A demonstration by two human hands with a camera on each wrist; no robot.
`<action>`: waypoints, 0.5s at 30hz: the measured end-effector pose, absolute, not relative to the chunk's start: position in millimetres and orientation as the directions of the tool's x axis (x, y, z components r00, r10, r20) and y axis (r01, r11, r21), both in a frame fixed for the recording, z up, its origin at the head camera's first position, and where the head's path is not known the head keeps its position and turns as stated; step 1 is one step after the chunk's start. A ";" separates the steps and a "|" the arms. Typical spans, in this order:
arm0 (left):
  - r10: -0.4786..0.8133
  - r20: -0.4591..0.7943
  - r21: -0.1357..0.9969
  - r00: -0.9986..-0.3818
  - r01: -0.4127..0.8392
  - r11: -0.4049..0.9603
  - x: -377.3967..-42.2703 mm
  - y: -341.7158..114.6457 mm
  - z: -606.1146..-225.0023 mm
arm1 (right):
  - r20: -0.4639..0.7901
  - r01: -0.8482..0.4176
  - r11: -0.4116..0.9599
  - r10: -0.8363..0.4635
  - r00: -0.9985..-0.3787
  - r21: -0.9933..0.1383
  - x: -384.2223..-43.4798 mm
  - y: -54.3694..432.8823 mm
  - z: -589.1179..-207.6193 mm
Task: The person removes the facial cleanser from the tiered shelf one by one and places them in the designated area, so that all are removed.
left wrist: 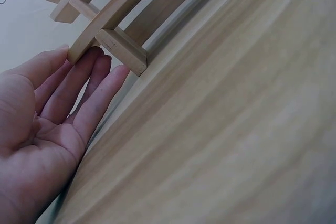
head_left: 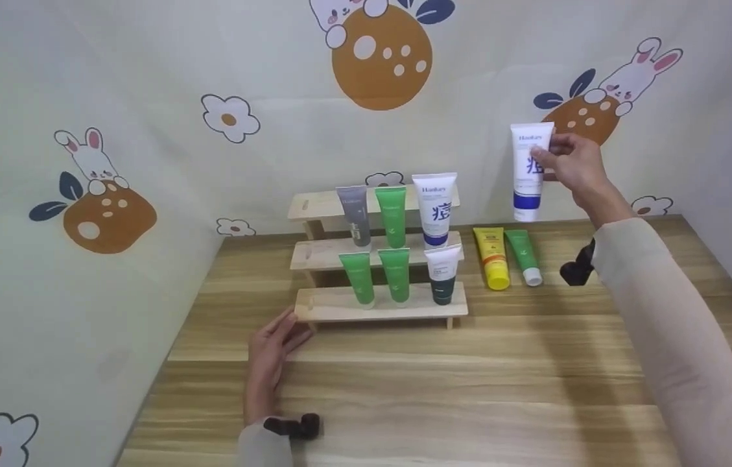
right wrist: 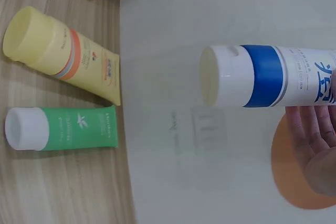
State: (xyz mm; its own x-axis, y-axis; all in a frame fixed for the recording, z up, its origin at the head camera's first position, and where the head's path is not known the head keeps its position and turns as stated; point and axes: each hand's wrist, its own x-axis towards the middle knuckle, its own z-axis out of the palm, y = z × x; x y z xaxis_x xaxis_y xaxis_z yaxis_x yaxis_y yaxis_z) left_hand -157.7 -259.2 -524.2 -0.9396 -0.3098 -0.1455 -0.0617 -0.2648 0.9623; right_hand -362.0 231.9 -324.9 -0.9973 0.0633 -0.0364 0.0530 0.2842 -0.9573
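White-and-blue squeeze tube (head_left: pixel 524 176), one: held aloft at 2 o'clock of the three-tier wooden rack (head_left: pixel 320 206), cap (right wrist: pixel 228 77) down, clamped between thumb and fingers of the right hand (head_left: pixel 577 166); judged light, soft-walled, smooth, slightly slippery, hardly fragile; best taken gently across the flat upper body; left hand (head_left: pixel 268 355), at the rack's 8 o'clock, pinches the lowest shelf's (head_left: pixel 334 311) end
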 end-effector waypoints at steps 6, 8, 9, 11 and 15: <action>-0.313 -0.150 0.958 -0.938 -0.059 -0.281 -157.2 -260.3 -523.8 | -0.089 0.113 0.269 0.098 -0.991 -0.956 -363.2 242.9 -341.0; -0.309 -0.150 0.960 -0.939 -0.063 -0.274 -157.4 -260.2 -523.9 | -0.114 0.138 0.262 0.104 -0.988 -0.955 -363.1 246.7 -346.9; -0.306 -0.147 0.961 -0.941 -0.063 -0.268 -157.4 -260.2 -523.9 | -0.126 0.150 0.260 0.106 -0.986 -0.954 -362.9 248.6 -350.0; -0.304 -0.149 0.962 -0.941 -0.067 -0.265 -157.6 -259.9 -524.0 | -0.139 0.162 0.264 0.104 -0.985 -0.951 -362.6 253.1 -356.4; -0.300 -0.139 0.966 -0.944 -0.063 -0.251 -157.7 -259.6 -524.0 | -0.143 0.164 0.306 0.090 -0.986 -0.938 -361.4 263.3 -370.6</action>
State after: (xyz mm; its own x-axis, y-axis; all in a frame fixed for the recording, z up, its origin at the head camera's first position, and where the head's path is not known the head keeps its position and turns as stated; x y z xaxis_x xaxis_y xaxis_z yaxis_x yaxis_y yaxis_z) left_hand -157.7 -259.6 -524.0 -0.9437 -0.3001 -0.1394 -0.0628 -0.2512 0.9659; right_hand -361.4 263.3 -370.6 -0.9856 0.0903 -0.1433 0.1644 0.3063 -0.9376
